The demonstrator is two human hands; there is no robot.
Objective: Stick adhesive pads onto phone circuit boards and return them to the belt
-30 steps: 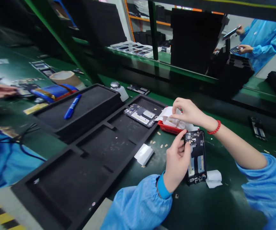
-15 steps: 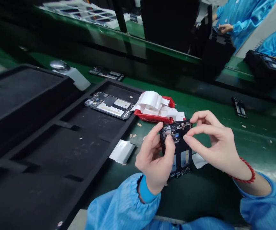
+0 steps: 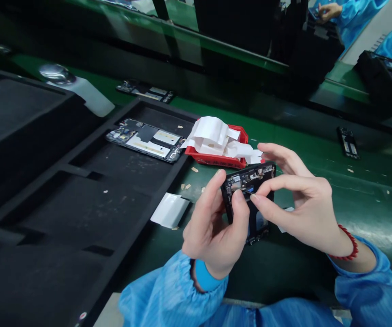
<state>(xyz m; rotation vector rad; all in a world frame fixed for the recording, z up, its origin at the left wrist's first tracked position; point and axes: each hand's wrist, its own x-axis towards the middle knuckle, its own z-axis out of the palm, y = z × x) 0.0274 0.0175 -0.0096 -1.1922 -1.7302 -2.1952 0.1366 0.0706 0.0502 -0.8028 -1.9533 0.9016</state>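
Between the two hands, one opened phone (image 3: 247, 176) tilts over the green table (image 3: 305, 281).
The left hand (image 3: 214, 231) grips its left edge; the right hand (image 3: 306, 206) curls at the opposite side, thumb and forefinger narrowed over the circuitry, though whether they pinch anything I cannot tell. Beyond are one red bin (image 3: 213, 159) of white strips (image 3: 213, 136) and three more phones: one in a black tray (image 3: 124, 181), two on the table.

Your left hand (image 3: 218, 227) is half curled, thumb raised near the fingers; your right hand (image 3: 298, 206), beside it, pinches thumb against forefinger.
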